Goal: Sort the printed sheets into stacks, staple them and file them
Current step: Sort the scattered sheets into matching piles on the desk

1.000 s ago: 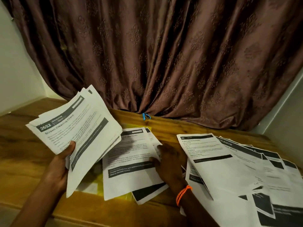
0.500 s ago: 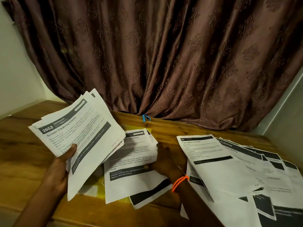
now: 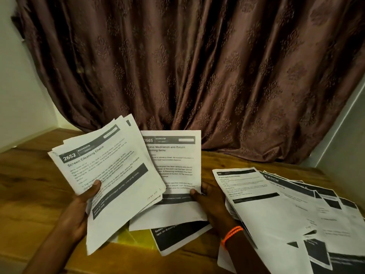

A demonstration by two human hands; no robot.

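My left hand (image 3: 79, 212) grips a fanned bundle of printed sheets (image 3: 110, 175), its top page headed "2652 Screen Cleaning Check", held tilted above the wooden table (image 3: 29, 186). My right hand (image 3: 209, 202), with an orange band at the wrist, pinches the right edge of a single sheet (image 3: 175, 163) headed "Retrieve Medication and Return" and holds it upright beside the bundle. Under it another sheet (image 3: 177, 236) with a dark band lies flat on a yellow folder (image 3: 136, 238). A spread of more sheets (image 3: 276, 204) covers the table on the right.
A brown patterned curtain (image 3: 197, 66) hangs behind the table and reaches its back edge. White walls stand at the left (image 3: 19, 95) and right (image 3: 347, 135). Bare wood shows at the left of the table.
My right hand has lifted the top sheet off the middle pile from flat to upright. The blue clip at the table's back is now hidden behind it. The left bundle barely moved.
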